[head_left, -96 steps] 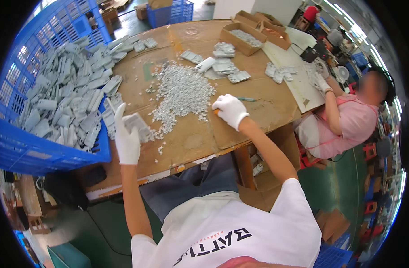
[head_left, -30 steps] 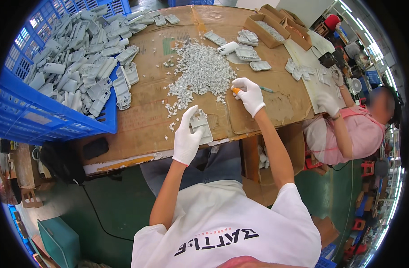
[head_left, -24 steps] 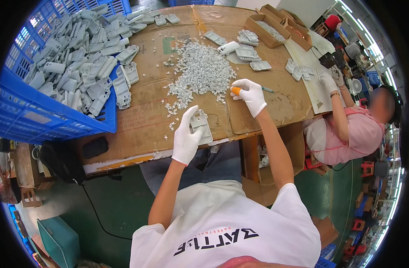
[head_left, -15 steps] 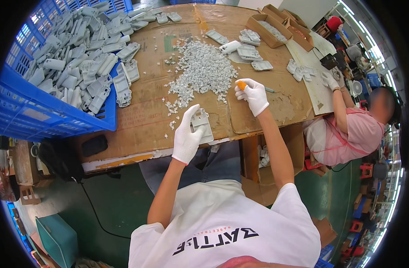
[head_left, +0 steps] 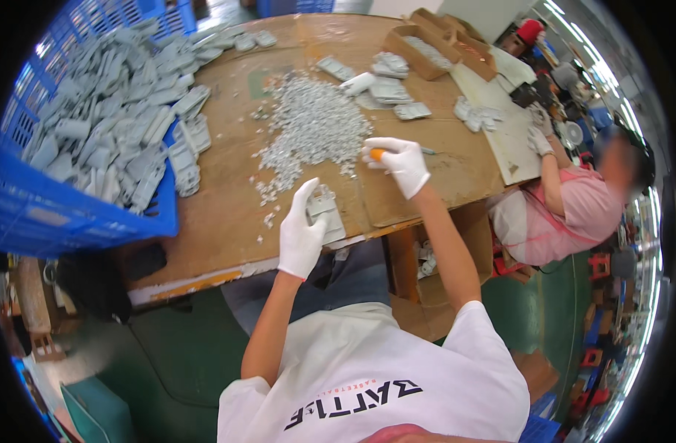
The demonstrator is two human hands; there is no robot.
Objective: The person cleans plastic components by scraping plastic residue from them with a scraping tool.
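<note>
My left hand [head_left: 302, 235], in a white glove, grips a light grey plastic housing [head_left: 328, 215] at the table's front edge. Its thumb rests over the part, whose upper end has cut-out details. To the right, my gloved right hand [head_left: 401, 167] hovers by the loose pile, with fingers curled in. An orange piece [head_left: 378, 155] shows at its fingertips; whether it is a finger cover or something held I cannot tell. Beyond both hands spreads a heap of small whitish plastic pieces [head_left: 312, 118]. A thin greyish rod [head_left: 428, 150] shows just behind the right hand.
At the left, a blue crate [head_left: 79, 214] is heaped with grey housings [head_left: 101, 111]. More housings [head_left: 390, 90] lie at the far right, near cardboard boxes [head_left: 419, 52] of small parts. A co-worker in pink [head_left: 567, 214] sits at the right.
The whole view has shifted, so the table and its contents appear further left. My right hand has dropped slightly towards me; the left keeps its hold on the housing.
</note>
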